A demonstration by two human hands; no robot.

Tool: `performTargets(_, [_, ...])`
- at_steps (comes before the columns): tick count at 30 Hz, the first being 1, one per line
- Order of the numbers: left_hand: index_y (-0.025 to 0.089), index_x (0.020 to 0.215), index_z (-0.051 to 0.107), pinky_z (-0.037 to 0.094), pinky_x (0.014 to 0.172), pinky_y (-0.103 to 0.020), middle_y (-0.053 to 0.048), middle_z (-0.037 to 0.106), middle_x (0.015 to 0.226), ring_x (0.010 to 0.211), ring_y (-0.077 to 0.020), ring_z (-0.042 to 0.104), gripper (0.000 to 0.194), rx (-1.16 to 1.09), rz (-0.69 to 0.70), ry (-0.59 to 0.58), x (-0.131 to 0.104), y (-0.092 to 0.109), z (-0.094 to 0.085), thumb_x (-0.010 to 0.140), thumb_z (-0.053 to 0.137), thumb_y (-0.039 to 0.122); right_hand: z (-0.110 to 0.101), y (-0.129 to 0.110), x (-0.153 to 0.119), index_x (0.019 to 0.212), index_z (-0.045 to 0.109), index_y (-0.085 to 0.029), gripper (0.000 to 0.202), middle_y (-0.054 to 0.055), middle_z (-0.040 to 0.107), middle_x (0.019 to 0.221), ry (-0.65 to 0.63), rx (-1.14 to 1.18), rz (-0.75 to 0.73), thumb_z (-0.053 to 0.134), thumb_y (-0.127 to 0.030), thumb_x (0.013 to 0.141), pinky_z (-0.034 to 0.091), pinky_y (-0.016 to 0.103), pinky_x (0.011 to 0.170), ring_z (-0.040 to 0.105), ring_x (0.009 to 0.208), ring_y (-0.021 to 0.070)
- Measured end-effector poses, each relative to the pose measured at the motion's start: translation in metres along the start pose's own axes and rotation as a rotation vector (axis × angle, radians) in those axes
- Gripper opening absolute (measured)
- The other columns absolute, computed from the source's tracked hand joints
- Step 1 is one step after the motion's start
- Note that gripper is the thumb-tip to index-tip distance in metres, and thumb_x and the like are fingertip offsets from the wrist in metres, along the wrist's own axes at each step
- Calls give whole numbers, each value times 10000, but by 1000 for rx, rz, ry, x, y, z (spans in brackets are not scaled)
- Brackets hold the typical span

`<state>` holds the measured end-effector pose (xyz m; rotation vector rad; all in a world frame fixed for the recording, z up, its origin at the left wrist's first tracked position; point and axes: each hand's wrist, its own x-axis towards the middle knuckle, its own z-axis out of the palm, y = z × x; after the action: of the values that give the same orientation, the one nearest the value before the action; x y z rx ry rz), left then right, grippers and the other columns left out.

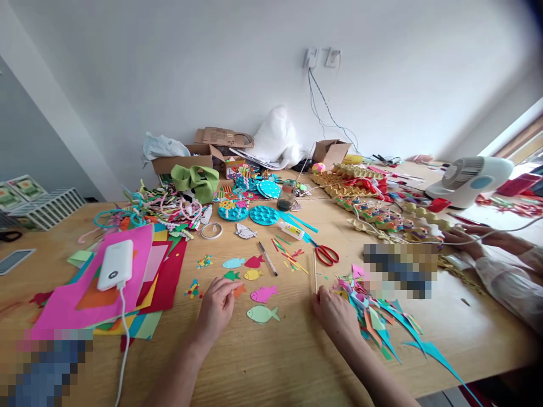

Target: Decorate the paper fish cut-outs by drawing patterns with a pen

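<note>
My left hand (217, 308) is at the table, its fingers curled together with the tips on an orange paper fish (240, 290), which they partly hide. My right hand (336, 314) is closed around the lower end of a thin wooden stick (315, 270) that points away from me. Between the hands lie a pink paper fish (263, 293) and a light green paper fish (262, 314). Just beyond are a light blue fish (233, 263), a red fish (254, 262), a yellow fish (253, 274) and a dark green fish (232, 275).
Red-handled scissors (326, 255), a pen (268, 259) and a glue bottle (291, 230) lie ahead. Paper scraps (373, 311) pile up at right. Coloured sheets carry a white power bank (116, 264) at left. Another person's hands (464, 240) work beside egg cartons (382, 212).
</note>
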<state>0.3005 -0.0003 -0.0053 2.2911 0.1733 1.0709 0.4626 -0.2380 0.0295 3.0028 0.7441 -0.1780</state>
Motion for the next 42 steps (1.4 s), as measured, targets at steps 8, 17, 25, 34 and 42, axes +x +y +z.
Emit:
performTargets(8, [201, 944, 721, 531, 722, -271, -41, 699, 838, 803, -167, 636, 352, -2, -12, -5, -1, -2, 0, 825, 457, 1, -3, 7, 9, 898, 614, -124, 317, 162, 725, 879, 6, -13, -5, 343, -260, 992, 422, 307, 632, 705, 883, 281])
performTargets(17, [189, 973, 712, 527, 725, -284, -40, 689, 841, 806, -169, 620, 353, -8, -11, -26, -4, -4, 3, 833, 456, -10, -25, -61, 51, 972, 610, -129, 227, 148, 716, 937, 69, 151, -215, 463, -301, 960, 408, 291, 633, 692, 867, 261])
performTargets(25, [198, 968, 712, 532, 706, -283, -40, 689, 845, 803, -174, 621, 370, 7, -5, -24, -4, -6, 2, 816, 458, -25, -17, -111, 96, 915, 622, -120, 169, 85, 691, 874, 51, 159, -231, 510, -241, 952, 467, 297, 675, 656, 772, 177])
performTargets(34, [194, 986, 703, 534, 733, -301, -42, 690, 847, 812, -178, 617, 368, 38, 16, -11, -3, -4, 2, 827, 453, -25, 3, -60, 71, 871, 489, -196, 258, 59, 674, 748, 327, 602, -255, 335, -366, 989, 378, 268, 549, 619, 596, 178])
performTargets(42, [180, 981, 699, 538, 723, -302, -52, 695, 849, 814, -182, 619, 350, 86, 18, -21, -2, -3, 2, 828, 456, -21, 59, -38, 38, 897, 497, -198, 282, 26, 614, 701, 578, 985, -308, 409, -458, 961, 437, 264, 545, 572, 574, 152])
